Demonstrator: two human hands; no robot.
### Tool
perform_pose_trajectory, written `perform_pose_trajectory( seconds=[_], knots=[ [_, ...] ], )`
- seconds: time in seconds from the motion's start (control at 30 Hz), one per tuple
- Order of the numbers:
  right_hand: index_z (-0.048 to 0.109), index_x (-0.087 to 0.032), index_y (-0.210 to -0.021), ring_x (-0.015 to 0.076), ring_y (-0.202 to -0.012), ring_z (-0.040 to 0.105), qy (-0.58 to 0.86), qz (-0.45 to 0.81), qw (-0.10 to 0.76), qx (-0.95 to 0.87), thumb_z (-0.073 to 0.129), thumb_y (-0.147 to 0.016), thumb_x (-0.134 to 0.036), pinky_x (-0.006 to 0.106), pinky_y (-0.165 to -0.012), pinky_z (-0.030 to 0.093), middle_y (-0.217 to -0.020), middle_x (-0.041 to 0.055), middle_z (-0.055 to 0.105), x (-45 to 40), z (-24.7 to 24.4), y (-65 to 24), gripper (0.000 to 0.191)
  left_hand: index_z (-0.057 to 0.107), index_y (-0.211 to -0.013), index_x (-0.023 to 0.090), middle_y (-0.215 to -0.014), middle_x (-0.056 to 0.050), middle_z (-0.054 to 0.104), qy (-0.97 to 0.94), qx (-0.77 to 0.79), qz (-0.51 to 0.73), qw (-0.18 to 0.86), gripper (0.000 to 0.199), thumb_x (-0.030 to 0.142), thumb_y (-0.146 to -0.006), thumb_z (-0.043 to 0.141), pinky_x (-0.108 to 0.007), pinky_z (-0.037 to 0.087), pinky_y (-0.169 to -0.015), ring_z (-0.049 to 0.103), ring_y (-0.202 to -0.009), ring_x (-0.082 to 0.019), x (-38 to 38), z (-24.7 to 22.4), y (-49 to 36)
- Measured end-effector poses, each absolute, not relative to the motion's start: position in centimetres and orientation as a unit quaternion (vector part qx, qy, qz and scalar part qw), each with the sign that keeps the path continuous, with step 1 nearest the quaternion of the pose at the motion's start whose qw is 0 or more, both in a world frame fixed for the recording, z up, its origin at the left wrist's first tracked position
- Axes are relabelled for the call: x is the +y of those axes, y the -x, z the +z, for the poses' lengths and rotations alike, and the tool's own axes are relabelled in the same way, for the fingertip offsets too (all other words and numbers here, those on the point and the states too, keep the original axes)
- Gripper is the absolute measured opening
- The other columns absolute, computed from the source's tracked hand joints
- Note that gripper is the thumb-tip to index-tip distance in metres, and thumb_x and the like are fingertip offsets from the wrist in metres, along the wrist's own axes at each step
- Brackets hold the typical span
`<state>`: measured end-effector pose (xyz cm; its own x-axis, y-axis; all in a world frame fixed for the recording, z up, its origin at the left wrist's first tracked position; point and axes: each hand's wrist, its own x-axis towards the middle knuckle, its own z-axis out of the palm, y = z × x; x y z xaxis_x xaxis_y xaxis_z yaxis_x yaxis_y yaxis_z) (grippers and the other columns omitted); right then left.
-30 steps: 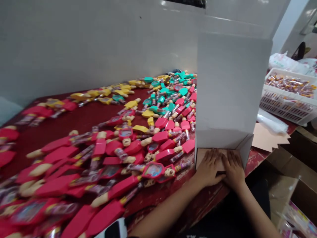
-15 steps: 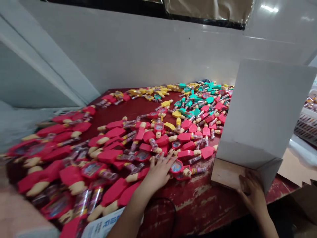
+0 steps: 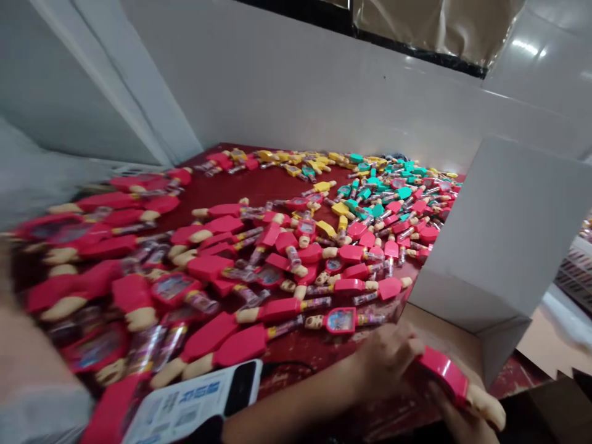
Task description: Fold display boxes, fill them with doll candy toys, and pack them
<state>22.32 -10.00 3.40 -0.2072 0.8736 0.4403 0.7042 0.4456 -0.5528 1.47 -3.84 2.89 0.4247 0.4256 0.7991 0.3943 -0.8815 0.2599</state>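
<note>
A red toy (image 3: 444, 370) with a cream-coloured end is held up in front of the box opening at the lower right. My left hand (image 3: 391, 357), slightly blurred, has its fingers closed at the toy's left end. From below, my right hand (image 3: 456, 416) grips the same toy, most of its fingers hidden. Behind stands an open grey-white box (image 3: 499, 228) with a brown inner floor. Many red toys with clear tubes cover the dark red table (image 3: 208, 200); one with a picture window (image 3: 341, 320) lies near my left hand.
Yellow toys (image 3: 324, 186) and green toys (image 3: 404, 193) lie farther back, before a pale wall (image 3: 300, 92). A phone (image 3: 194, 401) lies at the front edge. At the far right are a white basket (image 3: 576, 268) and brown cardboard (image 3: 555, 401).
My left hand has moved right from the pile to the box front. My right hand has left the box's lower edge, and both now hold a red toy. The view has shifted.
</note>
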Motion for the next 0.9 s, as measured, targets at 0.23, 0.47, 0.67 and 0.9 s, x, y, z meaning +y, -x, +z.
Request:
perform_pose_trajectory(
  seconds=[0.23, 0.47, 0.67, 0.9],
  knots=[
    [0.067, -0.022, -0.11, 0.0217, -0.082, 0.071, 0.579, 0.14, 0.322, -0.736, 0.064, -0.082, -0.03, 0.029, -0.071, 0.059, -0.098, 0.0068, 0.073, -8.3, 9.9, -25.9, 0.028, 0.03, -0.138, 0.018, -0.133, -0.018, 0.046, -0.666, 0.418, 0.54, 0.3, 0.062, 0.042, -0.087, 0.056, -0.052, 0.036, -0.108, 0.042, -0.13, -0.03, 0.8, -2.6, -4.5],
    [0.06, -0.021, -0.122, 0.0208, -0.102, 0.067, 0.497, 0.237, 0.202, -0.81, 0.058, -0.076, -0.011, 0.031, -0.088, 0.053, -0.115, 0.0082, 0.069, -4.0, 10.5, -23.4, 0.047, 0.015, -0.148, 0.018, -0.153, -0.017, 0.025, -0.662, 0.362, 0.504, 0.42, 0.067, 0.019, -0.087, 0.044, -0.054, 0.023, -0.116, 0.022, -0.142, -0.029, 0.2, -8.6, -6.2],
    [0.068, -0.021, -0.108, 0.0195, -0.097, 0.066, 0.516, 0.306, 0.108, -0.793, 0.054, -0.076, -0.006, 0.031, -0.088, 0.051, -0.107, 0.0053, 0.071, -2.0, 13.6, -21.4, 0.037, 0.016, -0.149, 0.021, -0.151, -0.015, 0.029, -0.667, 0.38, 0.519, 0.376, 0.071, 0.015, -0.085, 0.046, -0.054, 0.028, -0.114, 0.027, -0.14, -0.028, 0.1, -8.4, -6.1],
    [0.067, -0.017, -0.083, 0.0152, -0.074, 0.063, 0.548, 0.268, 0.057, -0.791, 0.059, -0.081, -0.016, 0.023, -0.063, 0.047, -0.081, 0.001, 0.07, 0.6, 14.0, -19.6, 0.008, 0.019, -0.148, 0.02, -0.147, -0.017, 0.034, -0.682, 0.4, 0.499, 0.354, 0.066, 0.018, -0.088, 0.046, -0.052, 0.034, -0.112, 0.032, -0.138, -0.028, 0.1, -7.3, -5.7]
  ],
)
